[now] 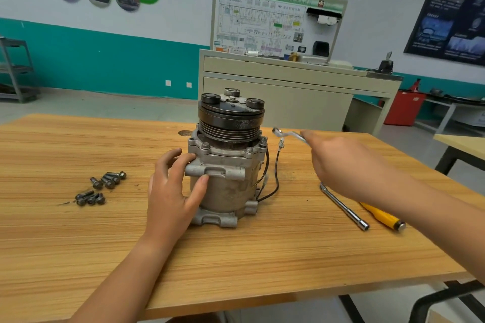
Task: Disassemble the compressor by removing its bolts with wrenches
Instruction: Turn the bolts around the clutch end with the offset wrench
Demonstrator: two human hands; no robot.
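The grey metal compressor (227, 165) stands upright on the wooden table (236, 257), its black pulley on top and black wires hanging down its right side. My left hand (173, 191) grips its left side, thumb on a mounting lug. My right hand (346, 165) holds a silver ring wrench (287, 134) in the air just right of the pulley, its ring end pointing toward the compressor. Several removed bolts (101, 187) lie in two small piles to the left.
A socket extension bar (343, 207) and a yellow-handled tool (383, 216) lie on the table to the right, partly under my right forearm. A beige training bench (288, 81) stands behind the table. A second table edge (462, 143) shows at far right.
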